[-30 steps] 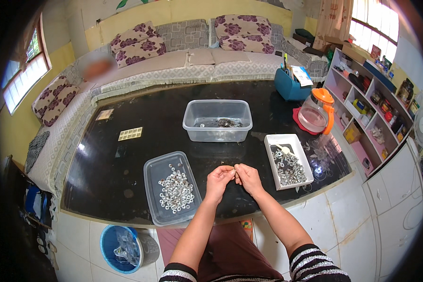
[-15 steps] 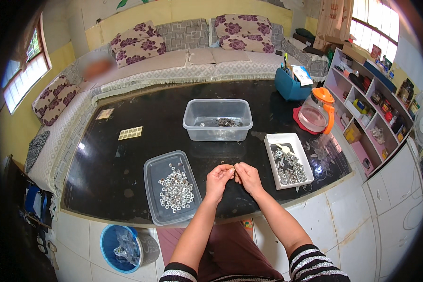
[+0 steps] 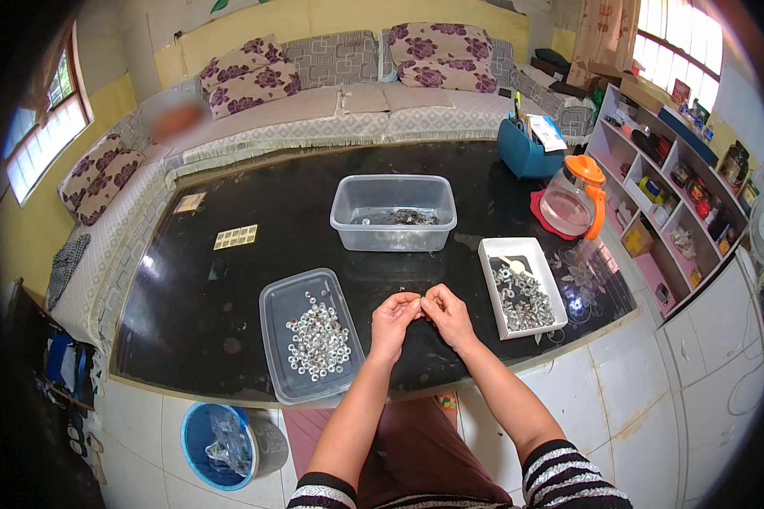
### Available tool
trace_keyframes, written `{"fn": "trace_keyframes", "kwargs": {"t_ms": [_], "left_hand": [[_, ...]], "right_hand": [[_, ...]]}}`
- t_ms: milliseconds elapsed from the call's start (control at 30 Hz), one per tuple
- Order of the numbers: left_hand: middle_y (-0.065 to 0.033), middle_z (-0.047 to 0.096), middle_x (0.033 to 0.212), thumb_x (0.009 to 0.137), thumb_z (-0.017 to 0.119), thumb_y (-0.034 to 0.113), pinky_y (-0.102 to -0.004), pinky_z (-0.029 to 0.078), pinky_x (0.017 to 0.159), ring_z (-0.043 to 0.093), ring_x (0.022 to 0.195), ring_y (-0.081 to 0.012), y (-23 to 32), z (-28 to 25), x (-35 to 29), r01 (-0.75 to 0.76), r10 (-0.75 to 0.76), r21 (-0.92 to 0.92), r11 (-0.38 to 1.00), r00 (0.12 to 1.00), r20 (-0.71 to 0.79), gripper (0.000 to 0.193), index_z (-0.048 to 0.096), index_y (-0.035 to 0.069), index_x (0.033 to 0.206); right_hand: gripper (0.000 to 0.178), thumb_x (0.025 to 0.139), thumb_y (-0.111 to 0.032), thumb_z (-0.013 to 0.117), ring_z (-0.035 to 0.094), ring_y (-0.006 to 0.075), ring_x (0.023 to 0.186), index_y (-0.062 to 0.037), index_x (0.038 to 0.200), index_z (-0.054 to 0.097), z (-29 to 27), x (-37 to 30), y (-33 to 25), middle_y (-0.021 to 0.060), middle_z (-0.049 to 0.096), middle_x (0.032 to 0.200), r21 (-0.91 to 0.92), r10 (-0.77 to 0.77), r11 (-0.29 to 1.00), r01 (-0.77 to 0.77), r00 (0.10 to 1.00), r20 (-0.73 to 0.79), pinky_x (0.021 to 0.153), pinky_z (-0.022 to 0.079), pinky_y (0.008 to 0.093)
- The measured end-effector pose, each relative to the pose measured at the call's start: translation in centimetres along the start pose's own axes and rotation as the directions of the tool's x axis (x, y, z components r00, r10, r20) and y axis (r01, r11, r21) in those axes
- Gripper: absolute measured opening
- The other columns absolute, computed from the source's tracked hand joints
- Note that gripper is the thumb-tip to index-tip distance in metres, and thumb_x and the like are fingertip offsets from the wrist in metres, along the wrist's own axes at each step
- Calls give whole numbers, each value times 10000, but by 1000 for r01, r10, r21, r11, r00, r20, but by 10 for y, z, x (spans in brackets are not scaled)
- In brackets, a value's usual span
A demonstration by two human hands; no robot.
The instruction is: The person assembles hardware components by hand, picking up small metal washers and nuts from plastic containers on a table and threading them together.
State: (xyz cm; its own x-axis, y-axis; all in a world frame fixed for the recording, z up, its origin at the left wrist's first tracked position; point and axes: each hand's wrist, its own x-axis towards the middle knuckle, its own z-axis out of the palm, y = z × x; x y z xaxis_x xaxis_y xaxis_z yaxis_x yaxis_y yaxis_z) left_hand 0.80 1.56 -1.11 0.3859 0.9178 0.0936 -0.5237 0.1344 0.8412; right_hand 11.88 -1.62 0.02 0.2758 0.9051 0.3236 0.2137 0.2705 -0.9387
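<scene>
Pinching with your left hand (image 3: 392, 322) and right hand (image 3: 447, 318) over the bench (image 3: 187, 314), between a clear lid (image 3: 278, 299) and a white tray (image 3: 536, 330).
In the head view, your fingers are closed and meet at the tips; you can't tell what, if anything, sits between them. Loose nuts (image 3: 318, 343) lie spread on the lid to your left; mixed metal parts (image 3: 525, 310) sit in the tray to your right. Work looks partway along: both piles are sizeable, while the deep clear tub (image 3: 390, 241) beyond your hands holds only dark bits (image 3: 414, 218) and a light piece (image 3: 366, 221). Farther right stand an orange-lidded pitcher (image 3: 566, 209) and a teal organizer (image 3: 526, 154); a yellowish card (image 3: 235, 237) lies left. None stands between you and either pile.
</scene>
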Motion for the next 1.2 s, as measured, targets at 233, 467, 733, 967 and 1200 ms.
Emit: {"fn": "trace_keyframes", "kwargs": {"t_ms": [233,467,733,967,1200], "left_hand": [[-32,561,780,753,544,39,-192,432,652,528,689,-80,-2,-2,0,8,-8,62,998,1000,-12,137,530,-1,883],[-29,561,768,756,543,45,-187,426,649,521,682,-75,2,1,-2,35,-35,8,999,998,55,135,531,-1,882],[-42,560,765,758,544,48,-208,439,660,535,702,-91,0,-2,0,34,-34,-4,999,999,-15,125,535,-2,871],[-42,560,774,757,544,52,-202,441,657,535,700,-86,-1,-3,-1,36,-38,40,999,998,54,125,536,-1,870],[-27,562,769,763,533,54,-182,436,645,529,688,-74,1,-3,1,49,-49,6,999,999,6,127,529,8,882]], "right_hand": [[232,808,-203,483,460,60,492,-19,667,472,-2,0,2,21,506,545,13,119,993,-120,990,78,452,363,198],[264,819,-242,461,460,64,492,-15,686,480,-5,0,2,16,498,543,-38,119,993,-115,986,114,454,363,195],[258,825,-216,448,457,67,483,-10,675,485,-1,0,-1,29,506,557,47,30,998,-33,998,46,452,365,196],[174,804,-181,482,471,62,539,-19,742,461,-6,0,5,25,509,592,-10,171,985,-171,978,124,489,369,189],[153,800,-163,479,485,79,543,-23,749,449,-3,0,1,31,511,607,-33,-4,999,7,996,84,498,383,207]]}}
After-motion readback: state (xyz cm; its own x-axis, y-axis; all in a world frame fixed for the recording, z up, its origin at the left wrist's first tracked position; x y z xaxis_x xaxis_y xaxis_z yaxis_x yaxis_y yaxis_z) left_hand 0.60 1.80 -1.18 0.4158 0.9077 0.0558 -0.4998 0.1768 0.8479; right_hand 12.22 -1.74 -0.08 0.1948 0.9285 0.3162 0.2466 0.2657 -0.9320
